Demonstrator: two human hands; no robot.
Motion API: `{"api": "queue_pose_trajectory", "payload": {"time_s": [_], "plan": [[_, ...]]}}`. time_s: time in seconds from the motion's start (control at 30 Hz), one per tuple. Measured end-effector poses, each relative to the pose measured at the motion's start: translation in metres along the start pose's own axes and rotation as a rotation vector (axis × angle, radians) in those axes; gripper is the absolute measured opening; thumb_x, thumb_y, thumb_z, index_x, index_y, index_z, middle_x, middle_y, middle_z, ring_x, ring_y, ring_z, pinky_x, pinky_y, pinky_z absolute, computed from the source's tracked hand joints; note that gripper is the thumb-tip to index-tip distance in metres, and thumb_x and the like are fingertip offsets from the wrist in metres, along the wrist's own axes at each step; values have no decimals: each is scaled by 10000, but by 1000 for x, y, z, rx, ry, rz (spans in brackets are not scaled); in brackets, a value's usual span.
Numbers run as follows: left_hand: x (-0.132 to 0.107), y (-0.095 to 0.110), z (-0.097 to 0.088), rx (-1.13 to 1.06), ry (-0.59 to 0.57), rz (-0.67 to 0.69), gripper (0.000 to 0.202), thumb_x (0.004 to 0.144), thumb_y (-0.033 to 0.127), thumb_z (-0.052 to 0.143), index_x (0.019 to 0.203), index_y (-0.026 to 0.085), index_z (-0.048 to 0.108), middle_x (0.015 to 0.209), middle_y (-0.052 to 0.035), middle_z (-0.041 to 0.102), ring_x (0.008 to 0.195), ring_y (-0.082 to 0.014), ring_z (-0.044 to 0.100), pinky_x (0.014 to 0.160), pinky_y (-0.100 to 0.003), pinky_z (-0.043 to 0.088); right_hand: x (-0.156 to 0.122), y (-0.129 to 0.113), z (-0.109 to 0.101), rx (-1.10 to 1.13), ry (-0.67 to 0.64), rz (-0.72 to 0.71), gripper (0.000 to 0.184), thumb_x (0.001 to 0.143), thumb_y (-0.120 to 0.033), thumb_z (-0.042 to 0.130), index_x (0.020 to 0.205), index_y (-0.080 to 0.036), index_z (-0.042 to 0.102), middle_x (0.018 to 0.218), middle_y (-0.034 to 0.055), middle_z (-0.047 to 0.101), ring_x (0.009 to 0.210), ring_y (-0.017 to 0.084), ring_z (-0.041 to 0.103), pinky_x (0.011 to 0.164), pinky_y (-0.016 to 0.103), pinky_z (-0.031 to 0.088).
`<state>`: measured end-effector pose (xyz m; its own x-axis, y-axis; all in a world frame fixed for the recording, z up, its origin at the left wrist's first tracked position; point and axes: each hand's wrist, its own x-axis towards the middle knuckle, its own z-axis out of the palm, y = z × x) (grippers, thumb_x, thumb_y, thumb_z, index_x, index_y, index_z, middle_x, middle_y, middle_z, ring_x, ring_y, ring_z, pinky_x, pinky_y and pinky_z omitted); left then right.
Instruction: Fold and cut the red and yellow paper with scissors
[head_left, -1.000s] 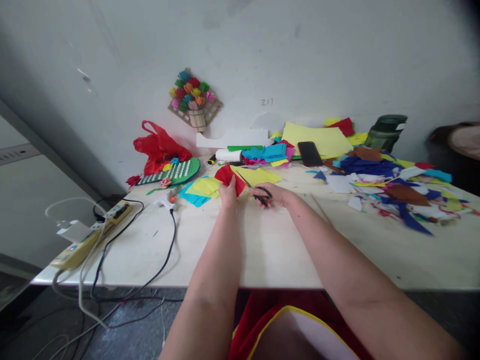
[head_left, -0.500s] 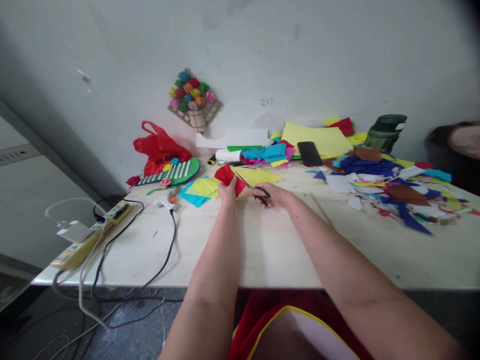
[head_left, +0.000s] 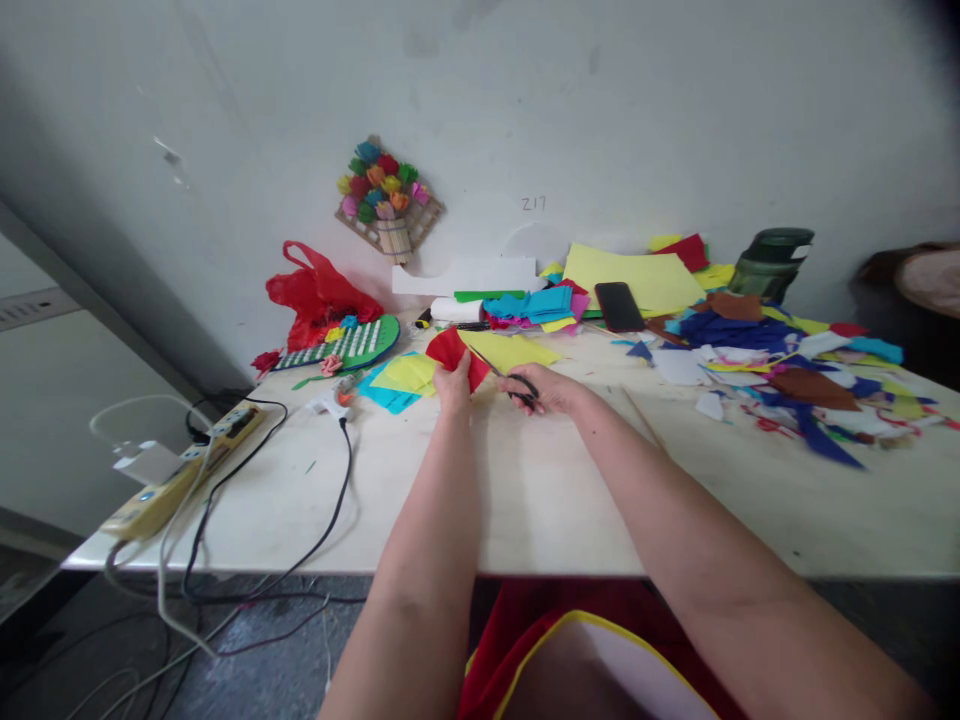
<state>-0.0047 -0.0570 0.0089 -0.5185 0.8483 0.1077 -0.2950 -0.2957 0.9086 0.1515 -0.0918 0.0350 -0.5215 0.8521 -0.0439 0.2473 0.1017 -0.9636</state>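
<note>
Between the thumb and fingers of my left hand (head_left: 454, 386) is a piece of red paper (head_left: 448, 346), fanned out above the fingertips. My right hand (head_left: 546, 388) grips black-handled scissors (head_left: 524, 392), whose blades point up and left at the red paper's right side. Whether the blades have paper between them is too small to tell. Sheets of yellow paper (head_left: 405, 374) and blue paper (head_left: 390, 398) lie on the table left of my left hand. Another yellow sheet (head_left: 517, 348) lies behind both hands.
Colourful scraps (head_left: 810, 390) are heaped at the right, near a green bottle (head_left: 772, 262). A phone (head_left: 619, 307) lies at the back. At the left are a glue gun (head_left: 334, 400), a power strip (head_left: 180, 480) with cables, a red bag (head_left: 319, 295) and a green beaded board (head_left: 360, 343).
My left hand and the red paper have shifted very slightly left. The right hand with the scissors stays nearly where it was.
</note>
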Motion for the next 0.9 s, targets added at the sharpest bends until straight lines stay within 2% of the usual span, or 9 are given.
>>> {"api": "queue_pose_trajectory", "payload": {"time_s": [0.23,0.43,0.73,0.9], "plan": [[1,-3,1,-29,-38,25,358,583,320,724,850,115,604,850,-98,660,736,-191,643,724,-346,502,-2,0,-2,43,-53,7,402,704,-542,589,733,-152,496,508,-17,542,348,69,485,258,160,252],[-3,-1,1,-4,-84,37,369,579,348,722,843,115,614,828,-95,664,724,-192,639,704,-335,502,0,3,-2,73,-36,26,469,700,-611,543,780,-150,511,511,-8,547,355,76,494,265,157,259],[-6,3,2,-24,-83,-14,366,584,313,730,880,132,614,815,-80,669,819,-199,631,759,-314,480,-2,-1,1,72,-14,21,465,689,-613,556,762,-157,498,507,-21,533,356,74,490,265,160,277],[-4,1,2,-50,-81,-3,359,603,321,713,885,127,604,875,-94,664,775,-190,637,727,-325,493,1,1,0,74,-13,1,417,697,-558,588,742,-155,487,522,-23,528,351,67,482,257,156,267]]}}
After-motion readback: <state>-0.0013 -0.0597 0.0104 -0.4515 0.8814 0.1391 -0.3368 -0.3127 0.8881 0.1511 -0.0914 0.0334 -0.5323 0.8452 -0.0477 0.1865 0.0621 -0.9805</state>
